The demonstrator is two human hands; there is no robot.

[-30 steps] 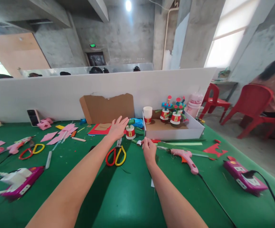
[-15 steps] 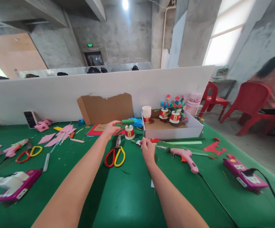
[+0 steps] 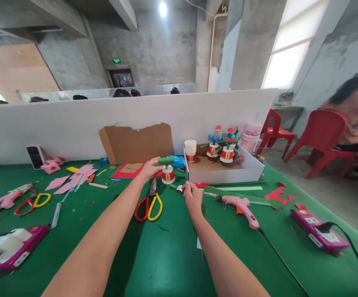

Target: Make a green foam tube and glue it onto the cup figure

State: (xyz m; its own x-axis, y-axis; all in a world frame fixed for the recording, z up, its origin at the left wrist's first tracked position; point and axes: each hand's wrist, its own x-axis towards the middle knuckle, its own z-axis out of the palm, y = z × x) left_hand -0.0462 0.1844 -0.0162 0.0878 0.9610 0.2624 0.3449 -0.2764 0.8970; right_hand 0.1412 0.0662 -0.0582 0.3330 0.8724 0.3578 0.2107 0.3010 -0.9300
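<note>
A paper-cup figure (image 3: 168,176), red and white with green spring arms, stands on the table with a green paper roll (image 3: 166,160) on top. My left hand (image 3: 150,169) closes on its left side, by the roll's end and the spring arm; the exact grip is partly hidden. My right hand (image 3: 193,196) is pinched low over the table, right of the figure. A small white piece (image 3: 179,188) with a green paper spring (image 3: 173,187) lies at its fingertips; what it pinches is too small to tell. Scissors (image 3: 149,206) with red and yellow handles lie just before the figure.
A white box (image 3: 225,176) holds several cup figures and a white cup (image 3: 190,149). A pink glue gun (image 3: 240,206) lies right, near a purple power strip (image 3: 317,231). Pink paper scraps (image 3: 80,177) and a second power strip (image 3: 21,251) are left. A cardboard piece (image 3: 138,144) stands behind.
The view has shifted slightly, so the things on the left sit farther left. Both hands stay almost in place, the left at the cup figure and the right still pinched.
</note>
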